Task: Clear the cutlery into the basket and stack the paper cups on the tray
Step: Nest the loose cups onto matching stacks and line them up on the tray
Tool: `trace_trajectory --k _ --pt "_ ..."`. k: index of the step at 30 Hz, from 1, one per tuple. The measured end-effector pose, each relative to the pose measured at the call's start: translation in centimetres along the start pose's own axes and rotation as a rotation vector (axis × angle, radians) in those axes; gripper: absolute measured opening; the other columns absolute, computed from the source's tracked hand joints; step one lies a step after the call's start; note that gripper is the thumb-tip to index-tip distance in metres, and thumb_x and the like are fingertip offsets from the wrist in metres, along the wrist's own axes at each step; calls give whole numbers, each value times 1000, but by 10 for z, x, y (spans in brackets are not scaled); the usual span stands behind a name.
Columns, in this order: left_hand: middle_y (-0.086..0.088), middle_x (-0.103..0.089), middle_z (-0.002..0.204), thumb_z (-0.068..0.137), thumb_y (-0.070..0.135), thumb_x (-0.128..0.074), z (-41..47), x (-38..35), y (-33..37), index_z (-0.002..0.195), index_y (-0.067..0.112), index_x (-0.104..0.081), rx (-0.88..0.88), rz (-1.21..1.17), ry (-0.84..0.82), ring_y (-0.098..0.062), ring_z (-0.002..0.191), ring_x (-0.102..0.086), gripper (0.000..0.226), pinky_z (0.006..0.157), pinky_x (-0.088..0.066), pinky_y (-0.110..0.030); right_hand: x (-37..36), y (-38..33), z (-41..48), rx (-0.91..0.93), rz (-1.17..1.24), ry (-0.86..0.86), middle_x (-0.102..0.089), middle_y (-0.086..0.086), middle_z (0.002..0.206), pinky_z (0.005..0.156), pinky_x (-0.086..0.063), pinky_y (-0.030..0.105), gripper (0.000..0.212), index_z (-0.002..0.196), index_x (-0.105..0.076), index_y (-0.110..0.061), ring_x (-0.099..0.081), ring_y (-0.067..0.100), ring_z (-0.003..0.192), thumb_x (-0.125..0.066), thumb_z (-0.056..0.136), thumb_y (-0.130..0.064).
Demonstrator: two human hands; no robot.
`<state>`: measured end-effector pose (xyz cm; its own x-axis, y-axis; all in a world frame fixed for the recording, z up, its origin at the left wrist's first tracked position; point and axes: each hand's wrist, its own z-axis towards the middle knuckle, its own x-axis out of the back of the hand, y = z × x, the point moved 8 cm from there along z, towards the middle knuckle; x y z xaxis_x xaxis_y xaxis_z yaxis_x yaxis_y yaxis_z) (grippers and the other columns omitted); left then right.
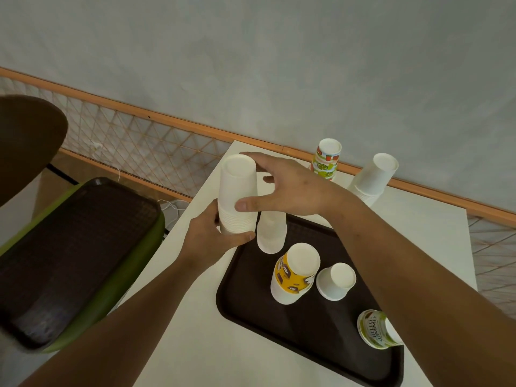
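Held: white cup stack (237, 191), upturned, above the counter's (178, 347) left edge, just beside the tray (307, 339). My left hand (212, 236) gripped its rims; my right hand (284, 188) was spread wide, thumb touching its side. On tray: white stack (272, 233), yellow stack (296, 272), small white cup (336, 280), green cup (377, 328) tipped over. Outstanding, I judged: fruit-print stack (326, 159) and far white stack (374, 177), both off the tray. Cutlery and basket: unseen. Second tray (78, 247): left.
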<state>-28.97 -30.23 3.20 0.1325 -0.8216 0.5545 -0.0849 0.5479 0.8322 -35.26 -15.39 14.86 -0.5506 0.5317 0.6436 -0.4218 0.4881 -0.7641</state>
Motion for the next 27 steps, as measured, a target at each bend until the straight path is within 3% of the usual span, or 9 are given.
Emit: trace_trajectory --k 6,11,16,19,24,27 --pt "14 -61 127 68 39 -93 2 2 2 139 34 -47 -15 -4 -4 -11 116 -59 85 97 -57 -35 -4 1 13 -21 -22 130 -62 -10 133 95 -55 36 72 137 -54 -28 -60 10 115 -78 76 -59" --pt "17 -60 126 68 39 -92 0 2 1 141 30 -48 -9 -7 -28 -6 113 -58 85 84 -46 -9 1 2 12 -19 9 202 -64 -13 129 87 -55 27 66 132 -57 -29 -61 6 110 -76 77 -60" --pt "13 -64 127 66 45 -93 -2 3 -2 140 29 -50 -4 -14 -24 -11 114 -62 87 92 -54 -25 1 -6 9 6 -6 236 -64 -14 127 82 -52 19 63 131 -58 -29 -61 4 108 -75 79 -59" --pt "13 -66 126 67 45 -92 -3 3 0 138 31 -51 -5 -19 -25 -10 111 -63 84 91 -56 -27 10 -7 3 6 27 295 -64 -17 123 78 -50 13 59 131 -59 -30 -61 0 102 -75 80 -56" --pt "16 -66 122 66 44 -93 -4 2 -2 135 31 -53 8 -20 -33 -9 110 -65 81 89 -57 -26 28 0 -6 -55 154 414 -68 -17 112 83 -55 22 51 121 -64 -28 -65 2 102 -78 80 -53" --pt "11 -67 123 66 43 -93 -3 2 -3 133 28 -53 22 28 -30 -14 109 -65 80 90 -59 -33 38 11 -10 -105 321 498 -73 -11 104 87 -58 31 41 112 -69 -24 -69 5 98 -79 81 -48"
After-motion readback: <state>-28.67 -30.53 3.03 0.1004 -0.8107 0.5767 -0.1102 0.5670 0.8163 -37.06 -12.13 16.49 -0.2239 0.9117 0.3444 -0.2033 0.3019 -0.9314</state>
